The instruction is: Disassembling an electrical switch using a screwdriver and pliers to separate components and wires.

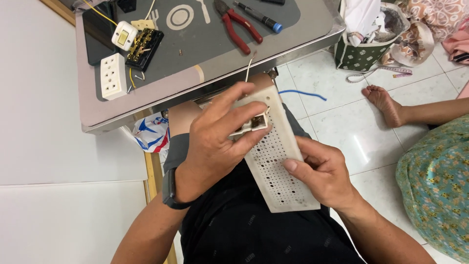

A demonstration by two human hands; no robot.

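A white perforated plastic board (276,161) rests over my lap, long side running away from me. My left hand (215,142) lies across its upper part, fingers pressing a small white switch or socket piece (254,123) into an opening in it. A thin wire (249,67) sticks up from the board's far end. My right hand (322,171) grips the board's lower right edge, thumb on the perforated face. A dark band sits on my left wrist.
A small metal table (210,83) stands ahead with a white socket (113,76), a dismantled black-and-brass socket (144,48), red pliers (237,27) and a screwdriver (259,17). Another person's bare foot (386,103) and a bag (366,49) are on the tiled floor at right.
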